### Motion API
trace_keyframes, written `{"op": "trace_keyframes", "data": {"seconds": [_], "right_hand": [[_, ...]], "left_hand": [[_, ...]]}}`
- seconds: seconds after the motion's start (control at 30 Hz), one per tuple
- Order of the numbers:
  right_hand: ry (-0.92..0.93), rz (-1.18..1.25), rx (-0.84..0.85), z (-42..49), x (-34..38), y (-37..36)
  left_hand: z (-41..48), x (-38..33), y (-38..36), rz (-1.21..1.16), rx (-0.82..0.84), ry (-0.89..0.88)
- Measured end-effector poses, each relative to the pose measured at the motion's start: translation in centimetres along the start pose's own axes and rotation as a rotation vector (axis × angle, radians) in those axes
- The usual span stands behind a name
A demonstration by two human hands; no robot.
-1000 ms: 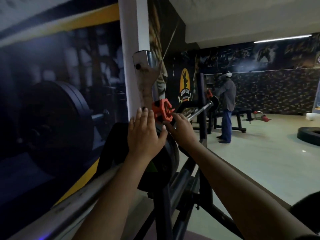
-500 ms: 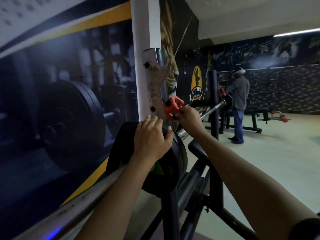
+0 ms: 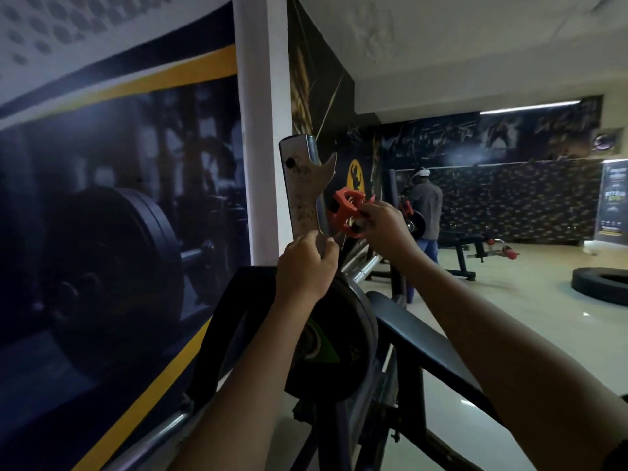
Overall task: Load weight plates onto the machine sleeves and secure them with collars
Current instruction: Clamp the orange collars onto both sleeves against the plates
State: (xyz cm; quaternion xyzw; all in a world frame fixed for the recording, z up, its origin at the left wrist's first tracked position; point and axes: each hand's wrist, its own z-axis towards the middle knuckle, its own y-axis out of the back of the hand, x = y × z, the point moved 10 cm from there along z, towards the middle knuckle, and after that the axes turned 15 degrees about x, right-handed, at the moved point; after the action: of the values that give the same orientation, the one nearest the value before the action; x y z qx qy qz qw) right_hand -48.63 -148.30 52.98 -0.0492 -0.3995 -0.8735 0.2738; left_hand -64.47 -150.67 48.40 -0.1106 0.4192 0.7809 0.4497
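Honestly, right hand (image 3: 384, 229) pinches the red collar (image 3: 347, 216), left hand (image 3: 306, 266) steadies the plate (image 3: 339, 338); a half-latched collar could slip.

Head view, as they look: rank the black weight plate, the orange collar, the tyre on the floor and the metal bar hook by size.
1. Weight plate, though it is nearest the camera.
2. Tyre, far off and cut by the frame edge, so likely bigger in reality.
3. Bar hook.
4. Collar, held in the right hand.

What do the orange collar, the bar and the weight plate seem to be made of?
Orange collar: probably moulded plastic, matte, evenly coloured.
Bar: metal, likely chromed steel, with bright glints.
Weight plate: black, dull surface; rubber coating or painted iron, unclear in this dim light.
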Motion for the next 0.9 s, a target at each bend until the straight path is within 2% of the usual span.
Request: {"op": "trace_keyframes", "data": {"seconds": [0.17, 0.27, 0.4, 0.53, 0.67, 0.77, 0.83, 0.9], "right_hand": [[0.048, -0.133, -0.020, -4.8, 4.1, 2.2], [0.122, -0.176, -0.021, -9.0, 8.5, 3.2], [0.200, -0.196, -0.028, -14.9, 15.1, 3.8], [0.163, -0.119, 0.005, -20.2, 19.5, 3.2], [-0.013, 0.272, -0.023, -24.2, 22.4, 2.5], [-0.117, 0.775, -0.022, -26.2, 24.4, 0.5], [-0.250, 1.052, 0.043, -27.5, 25.7, -2.1], [-0.352, 1.226, 0.116, -28.5, 27.3, -4.5]], "left_hand": [[-0.7, -0.6, 2.1, -0.227, 0.056, 0.022], [-2.2, -1.1, 2.8, -0.375, 0.156, 0.056], [-6.5, -1.7, 4.2, -0.687, 0.291, 0.145], [-12.0, -1.7, 7.8, -0.698, 0.266, 0.134], [-17.3, -1.0, 11.0, -0.670, 0.305, 0.151], [-20.6, -0.8, 13.6, -0.638, 0.376, 0.099], [-22.3, -0.3, 15.2, -0.661, 0.413, 0.072], [-23.5, 0.6, 16.7, -0.627, 0.451, 0.042]]}}
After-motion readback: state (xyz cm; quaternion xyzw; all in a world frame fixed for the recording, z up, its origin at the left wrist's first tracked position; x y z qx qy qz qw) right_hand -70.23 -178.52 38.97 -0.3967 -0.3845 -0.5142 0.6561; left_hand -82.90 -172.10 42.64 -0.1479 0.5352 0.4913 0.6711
